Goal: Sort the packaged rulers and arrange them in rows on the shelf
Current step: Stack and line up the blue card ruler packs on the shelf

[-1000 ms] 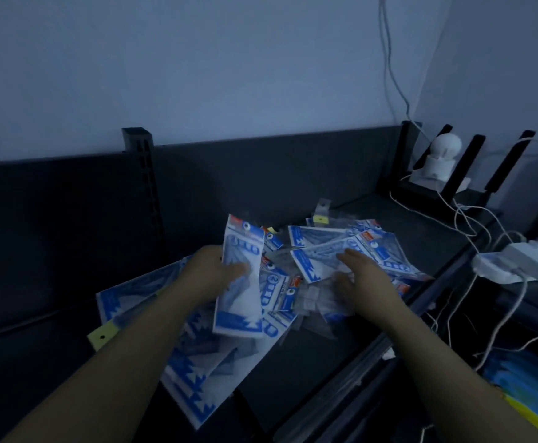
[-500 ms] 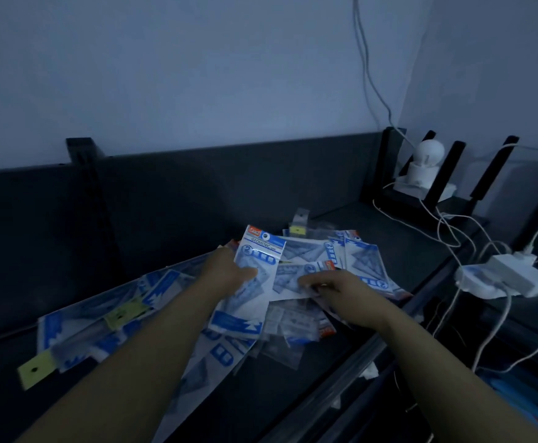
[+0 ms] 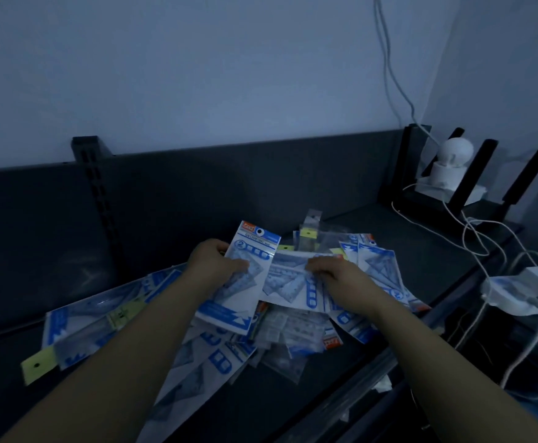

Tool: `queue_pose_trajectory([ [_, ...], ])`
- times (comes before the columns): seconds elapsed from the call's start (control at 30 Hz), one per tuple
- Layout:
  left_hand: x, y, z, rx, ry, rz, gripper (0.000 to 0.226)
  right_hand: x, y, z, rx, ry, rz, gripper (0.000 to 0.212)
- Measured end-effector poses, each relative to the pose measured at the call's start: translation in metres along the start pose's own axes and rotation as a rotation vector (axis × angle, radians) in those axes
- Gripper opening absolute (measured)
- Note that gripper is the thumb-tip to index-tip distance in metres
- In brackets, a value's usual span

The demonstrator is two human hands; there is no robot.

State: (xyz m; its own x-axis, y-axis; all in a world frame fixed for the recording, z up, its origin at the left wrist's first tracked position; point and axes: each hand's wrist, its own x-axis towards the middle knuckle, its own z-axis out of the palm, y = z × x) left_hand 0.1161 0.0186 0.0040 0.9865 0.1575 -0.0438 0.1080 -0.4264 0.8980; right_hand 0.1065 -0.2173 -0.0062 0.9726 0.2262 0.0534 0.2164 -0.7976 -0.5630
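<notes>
Since a bit ago the R hand (image 3: 338, 279) slid left. Its fingers now curl on a sideways ruler pack (image 3: 288, 284), touching the tall pack (image 3: 245, 292) that the L hand (image 3: 215, 271) grips, thumb on front. Both are over the messy pile (image 3: 293, 334) on the dark shelf (image 3: 421, 251). It's v. dim: the print is blurry & the arms hide the near packs.

Ruler packs (image 3: 293, 334): lower ones buried, print too dim to read.
Forearms (image 3: 111, 362): cut by bottom edge.
White adapter (image 3: 526, 282): cropped at right.
</notes>
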Motion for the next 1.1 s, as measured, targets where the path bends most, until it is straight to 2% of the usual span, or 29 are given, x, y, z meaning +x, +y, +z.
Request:
queue_pose_trajectory([
  [0.13,0.001,0.0,0.01,-0.004,-0.043,-0.033,0.037,-0.003,0.0,0.003,0.119,-0.021,-0.028,0.036],
  [0.23,0.0,0.0,0.015,-0.011,-0.025,-0.048,0.035,-0.01,0.003,-0.003,0.137,0.105,-0.02,0.033],
  [0.33,-0.001,0.003,0.019,-0.023,-0.045,-0.036,0.029,-0.009,0.024,-0.01,-0.064,0.246,0.156,0.035],
  [0.43,-0.002,0.006,0.022,-0.049,-0.059,0.002,0.033,-0.007,0.05,-0.012,-0.338,0.193,0.408,0.05],
  [0.5,-0.004,0.008,0.025,-0.067,-0.042,0.012,0.036,-0.01,0.057,-0.011,-0.365,0.161,0.425,0.047],
  [0.6,-0.006,0.009,0.027,-0.091,-0.036,-0.013,0.037,-0.015,0.061,-0.012,-0.281,0.217,0.344,0.028],
  [0.67,-0.008,0.011,0.026,-0.113,-0.05,-0.037,0.037,-0.017,0.061,-0.014,-0.191,0.277,0.38,0.027],
  [0.77,-0.011,0.014,0.023,-0.144,-0.041,-0.052,0.034,-0.019,0.063,-0.017,-0.192,0.28,0.479,0.022],
  [0.87,-0.013,0.012,0.021,-0.174,-0.011,-0.05,0.04,-0.019,0.064,-0.021,-0.173,0.311,0.503,0.025],
  [1.0,-0.015,0.01,0.016,-0.217,-0.02,-0.053,0.043,-0.018,0.068,-0.021,-0.019,0.343,0.464,0.043],
  [1.1,-0.017,0.009,0.013,-0.222,-0.024,-0.075,0.043,-0.021,0.07,-0.022,0.051,0.531,0.367,0.032],
])
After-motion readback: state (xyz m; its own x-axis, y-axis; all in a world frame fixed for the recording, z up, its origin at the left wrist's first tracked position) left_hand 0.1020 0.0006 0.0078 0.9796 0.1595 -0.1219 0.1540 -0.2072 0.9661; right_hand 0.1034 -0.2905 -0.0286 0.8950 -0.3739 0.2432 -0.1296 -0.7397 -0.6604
